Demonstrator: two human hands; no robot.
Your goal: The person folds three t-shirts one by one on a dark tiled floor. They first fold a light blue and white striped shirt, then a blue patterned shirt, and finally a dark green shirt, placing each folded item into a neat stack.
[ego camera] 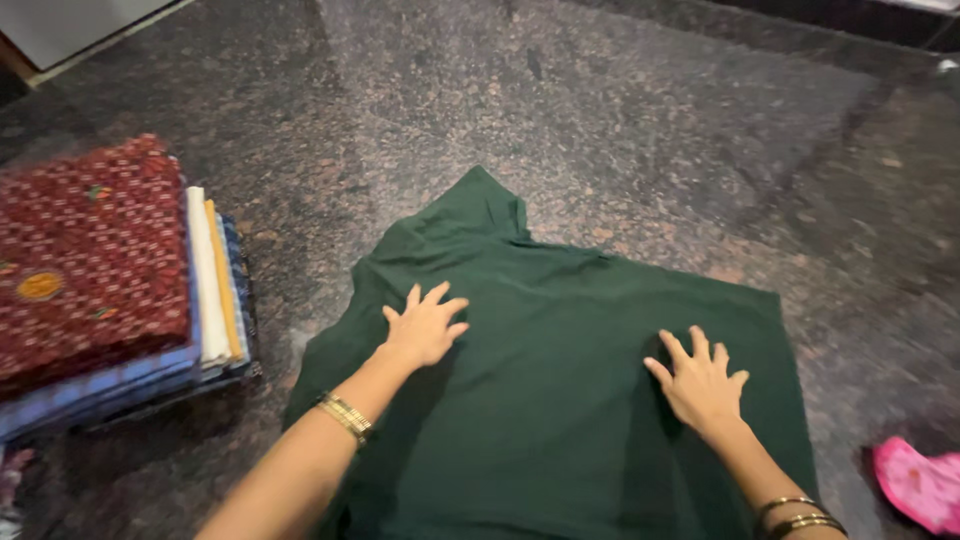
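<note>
A dark green garment point(560, 400) lies spread flat on a speckled granite floor point(620, 120), with one corner pointing away from me. My left hand point(425, 325) rests palm down on its left part, fingers spread, a gold bangle on the wrist. My right hand point(698, 382) presses flat on the right part, fingers apart, with bangles on that wrist too. Neither hand grips the cloth.
A stack of folded cloths point(110, 290) stands at the left, a red patterned one on top over blue, white and yellow pieces. A pink cloth point(920, 485) lies at the lower right edge. A pale wall base point(70, 30) shows at the top left.
</note>
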